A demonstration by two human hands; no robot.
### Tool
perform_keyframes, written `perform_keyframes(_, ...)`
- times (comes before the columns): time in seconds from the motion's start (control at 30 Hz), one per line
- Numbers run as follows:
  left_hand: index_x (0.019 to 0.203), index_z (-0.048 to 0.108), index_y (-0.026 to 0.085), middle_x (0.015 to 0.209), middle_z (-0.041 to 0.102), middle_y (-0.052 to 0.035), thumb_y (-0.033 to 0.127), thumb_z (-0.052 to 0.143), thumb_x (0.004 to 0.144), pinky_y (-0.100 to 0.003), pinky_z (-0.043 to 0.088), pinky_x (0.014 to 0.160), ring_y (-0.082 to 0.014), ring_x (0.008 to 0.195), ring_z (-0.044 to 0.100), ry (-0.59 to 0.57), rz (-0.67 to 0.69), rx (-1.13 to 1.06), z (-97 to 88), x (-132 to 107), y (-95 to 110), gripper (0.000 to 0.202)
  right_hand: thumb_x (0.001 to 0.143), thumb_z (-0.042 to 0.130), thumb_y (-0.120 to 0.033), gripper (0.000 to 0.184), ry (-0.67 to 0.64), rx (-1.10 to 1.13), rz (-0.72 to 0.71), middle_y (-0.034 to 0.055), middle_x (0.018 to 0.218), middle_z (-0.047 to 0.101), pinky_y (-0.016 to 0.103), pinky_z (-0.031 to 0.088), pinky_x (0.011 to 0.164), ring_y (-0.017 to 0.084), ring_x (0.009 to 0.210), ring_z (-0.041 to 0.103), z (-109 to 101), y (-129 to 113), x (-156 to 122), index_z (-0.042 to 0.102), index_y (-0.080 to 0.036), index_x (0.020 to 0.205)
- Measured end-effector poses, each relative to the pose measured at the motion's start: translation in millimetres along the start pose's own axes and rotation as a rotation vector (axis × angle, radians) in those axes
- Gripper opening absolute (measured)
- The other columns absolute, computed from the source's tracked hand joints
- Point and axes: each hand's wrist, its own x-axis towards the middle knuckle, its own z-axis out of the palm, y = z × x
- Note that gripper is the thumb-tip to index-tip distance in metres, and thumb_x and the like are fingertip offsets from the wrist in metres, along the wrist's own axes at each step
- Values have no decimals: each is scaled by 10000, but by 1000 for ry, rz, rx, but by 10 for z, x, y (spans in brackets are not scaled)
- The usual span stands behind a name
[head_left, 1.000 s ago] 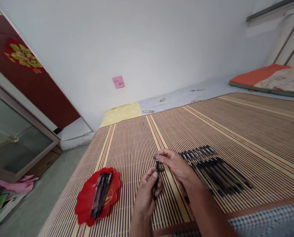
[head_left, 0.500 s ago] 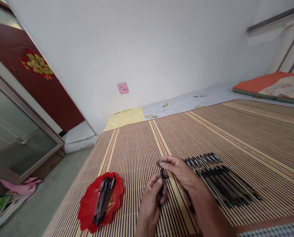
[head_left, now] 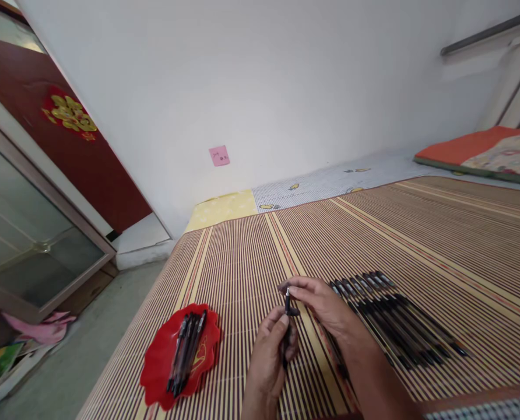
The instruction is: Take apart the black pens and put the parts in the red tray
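- One pen (head_left: 287, 302), right of the red dish (head_left: 157, 357), gripped in the left hand (head_left: 269, 343).
- Its long axis runs toward the right hand (head_left: 321, 300), fingertips nearest the tip; whether they pinch it, unclear.

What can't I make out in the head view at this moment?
In the head view:
- Part of the held pen: covered by the left hand.
- Whether the right hand touches its tip: too small to tell.
- Exact count in the red dish: its pens overlap.
- Part of the pen row: behind the right forearm.
- Writing on the pink note: too small.
- Orange cushion's far end: cut off by the right edge.
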Motion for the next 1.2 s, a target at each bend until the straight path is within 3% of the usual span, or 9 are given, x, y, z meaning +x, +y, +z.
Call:
perform_keyframes(0.2,945,578,142,568,490,57,399,852,673,-181,208,438,-52,479,372,-23,-2,50,21,-7,6,463,701,811,-434,272,56,-35,15,-19,707,629,282,453,745,141,702,567,26,-32,4,707,-189,763)
perform_keyframes(0.33,1001,571,139,564,486,61,404,844,681,-186,214,440,-56,474,369,-6,1,60,26,-22,3,498,816,702,-498,325,33,-21,-7,36,887,706,313,448,862,174,856,615,6,-23,2,744,-190,908)
perform_keyframes(0.43,999,561,144,577,492,58,400,850,675,-182,219,446,-60,491,386,8,-3,39,23,-24,0,504,792,730,-464,320,-2,-19,-14,65,1007,733,345,431,935,212,976,627,-16,-27,-3,762,-202,974)
perform_keyframes(0.53,982,565,141,587,497,54,399,841,692,-182,213,446,-52,487,373,-16,-5,40,19,-14,-9,476,722,788,-441,306,-8,-37,3,54,926,731,337,438,905,209,932,626,-25,-29,0,769,-198,908)
perform_keyframes(0.7,979,586,128,582,484,57,385,824,715,-187,206,442,-46,477,356,-43,1,53,31,-1,-24,439,683,824,-430,288,43,-9,58,-23,722,629,267,424,711,124,688,547,-19,8,13,716,-184,786)
perform_keyframes(0.83,982,575,137,588,496,57,387,842,687,-183,238,458,-51,489,382,-17,-18,24,51,-10,-17,470,805,713,-498,328,28,11,14,25,860,686,279,434,781,150,809,589,-20,26,11,737,-184,896)
perform_keyframes(0.93,973,565,142,590,513,51,397,854,664,-178,241,457,-57,496,404,11,-22,9,57,-13,-14,494,779,742,-465,327,-1,-28,12,47,921,708,296,431,845,175,893,608,-32,23,12,751,-183,943)
perform_keyframes(1.2,935,607,132,556,477,58,427,783,753,-185,222,410,-46,440,341,-75,36,78,23,24,-74,389,718,788,-423,274,-6,-85,20,-19,737,619,259,433,704,125,706,557,-73,54,21,700,-176,797)
